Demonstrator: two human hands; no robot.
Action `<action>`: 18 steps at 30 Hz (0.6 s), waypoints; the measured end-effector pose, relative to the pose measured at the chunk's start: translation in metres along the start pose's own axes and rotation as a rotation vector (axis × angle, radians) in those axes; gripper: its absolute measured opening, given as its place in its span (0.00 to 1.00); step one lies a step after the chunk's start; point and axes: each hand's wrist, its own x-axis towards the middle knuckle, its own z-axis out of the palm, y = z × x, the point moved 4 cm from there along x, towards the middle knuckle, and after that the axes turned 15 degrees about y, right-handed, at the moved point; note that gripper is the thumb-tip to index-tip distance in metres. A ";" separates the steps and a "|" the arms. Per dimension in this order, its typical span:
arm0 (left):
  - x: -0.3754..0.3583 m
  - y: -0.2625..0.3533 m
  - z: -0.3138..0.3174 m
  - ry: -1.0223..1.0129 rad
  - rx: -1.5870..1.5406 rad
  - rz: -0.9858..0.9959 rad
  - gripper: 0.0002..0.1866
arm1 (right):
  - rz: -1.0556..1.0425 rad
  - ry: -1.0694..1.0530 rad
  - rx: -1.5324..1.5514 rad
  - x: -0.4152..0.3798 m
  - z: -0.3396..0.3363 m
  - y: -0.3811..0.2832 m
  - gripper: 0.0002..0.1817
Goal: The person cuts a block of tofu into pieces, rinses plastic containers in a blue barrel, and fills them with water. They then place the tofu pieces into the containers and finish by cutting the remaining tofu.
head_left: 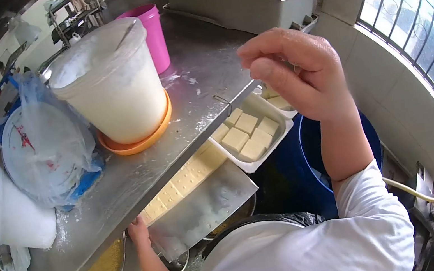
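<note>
My left hand is low at the left end of a metal tray, its fingers closed at the edge and partly hidden. A pale yellow tofu-like slab, scored into squares with small dots, lies along the tray under the counter's edge. My right hand is raised at the counter's right end, fingers bent and thumb apart from them, with nothing visible in it. Below it, a white plastic tub contains several pale cut blocks.
On the steel counter stand a large white bucket on an orange dish, a pink bucket and a plastic-covered scale. A white container leans at left. A blue barrel stands beside me.
</note>
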 end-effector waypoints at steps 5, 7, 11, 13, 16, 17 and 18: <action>0.006 -0.018 0.005 -0.063 -0.122 -0.042 0.35 | 0.298 -0.173 0.071 -0.051 -0.036 -0.018 0.08; -0.003 0.000 -0.003 -0.121 -0.110 -0.056 0.35 | 0.570 -0.392 0.048 -0.115 -0.041 -0.015 0.10; -0.007 0.005 -0.010 -0.163 -0.108 -0.121 0.35 | 0.979 -0.988 -0.482 -0.336 -0.068 -0.029 0.15; 0.008 -0.003 -0.007 -0.155 0.009 -0.113 0.38 | 1.190 -1.122 -0.721 -0.415 -0.119 -0.056 0.16; -0.002 0.003 -0.011 -0.166 0.014 -0.136 0.42 | 1.552 -0.885 -0.925 -0.469 -0.197 -0.103 0.16; 0.032 -0.025 0.002 -0.205 0.010 -0.180 0.43 | 1.575 -0.859 -1.022 -0.477 -0.222 -0.114 0.16; 0.059 -0.049 0.017 -0.240 0.001 -0.221 0.44 | 1.591 -0.827 -1.119 -0.487 -0.249 -0.125 0.17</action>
